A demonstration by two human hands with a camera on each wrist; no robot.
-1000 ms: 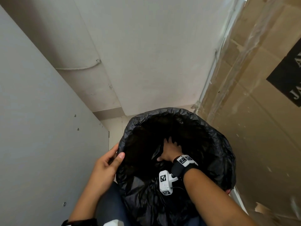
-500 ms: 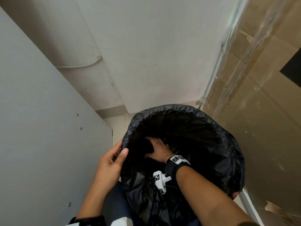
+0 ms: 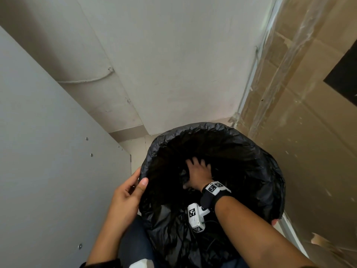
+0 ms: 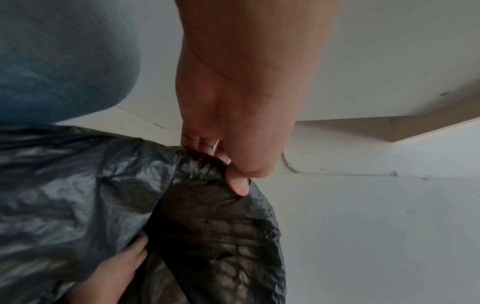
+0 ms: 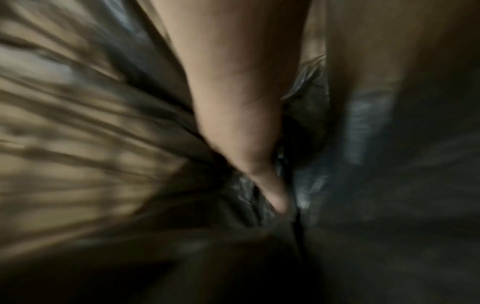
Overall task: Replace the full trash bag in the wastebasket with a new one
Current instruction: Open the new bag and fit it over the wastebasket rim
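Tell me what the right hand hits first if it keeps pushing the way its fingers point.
Probably the black bag: the right hand is already inside it, fingers aimed down into its dark interior. Depth there is unclear.

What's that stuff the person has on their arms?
The right wrist wears a black band with white squares printed in black blocky patterns. A small white camera box with the same markings hangs beneath it, trailing a thin dark cable. Both forearms are bare; a dark strap circles the left one.
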